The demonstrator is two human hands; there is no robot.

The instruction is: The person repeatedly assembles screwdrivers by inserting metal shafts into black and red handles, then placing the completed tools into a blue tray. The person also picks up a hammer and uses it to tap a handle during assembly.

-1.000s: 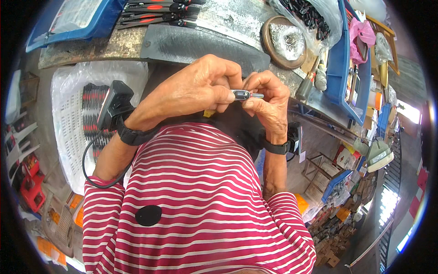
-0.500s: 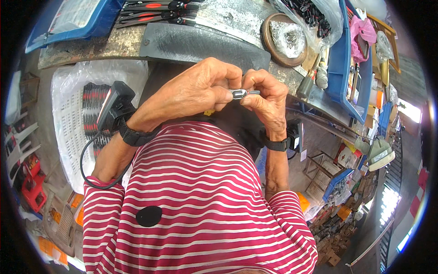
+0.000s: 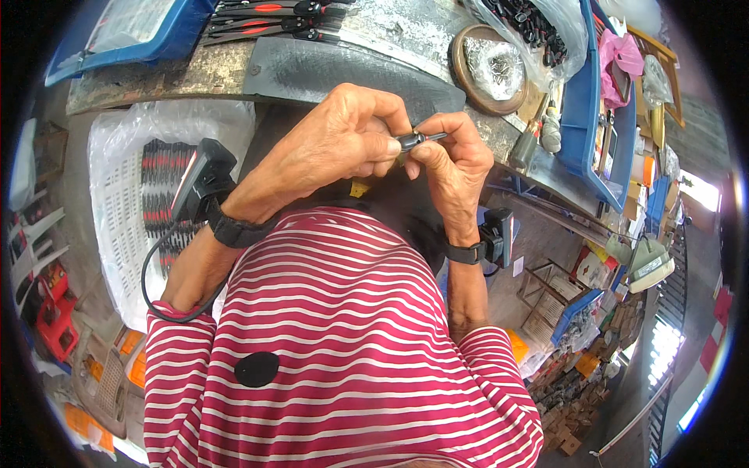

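Two bare hands meet in the air before the striped shirt (image 3: 343, 312), fingers curled and tips close together. The left hand (image 3: 343, 140) pinches the thicker body of a small dark part (image 3: 409, 142) between thumb and bent forefinger; the right hand (image 3: 456, 156) closes thumb and forefinger about its thin shaft (image 3: 434, 136), though the exact contact is too small to tell. The part lies at three o'clock from the left hand and between nine and ten from the right — held from both ends, probably so that one hand steadies it while the other works. Each wrist bears a strapped device, the left one (image 3: 201, 183) and the right one (image 3: 497, 238). Beyond the hands, at eleven o'clock, a dark metal plate (image 3: 335, 74) lines the bench edge. Past it, between ten and eleven, red-and-black pieces (image 3: 269, 19) lie in a row, seemingly for easy counting. Toward two o'clock a round wooden dish (image 3: 460, 66) holds a clear bag of small metal bits (image 3: 493, 74) — likely within easy reach — and beyond it sits a bag of black parts (image 3: 538, 35). Between eight and nine, a plastic-lined white basket (image 3: 117, 210) holds stacked similar pieces (image 3: 168, 187).
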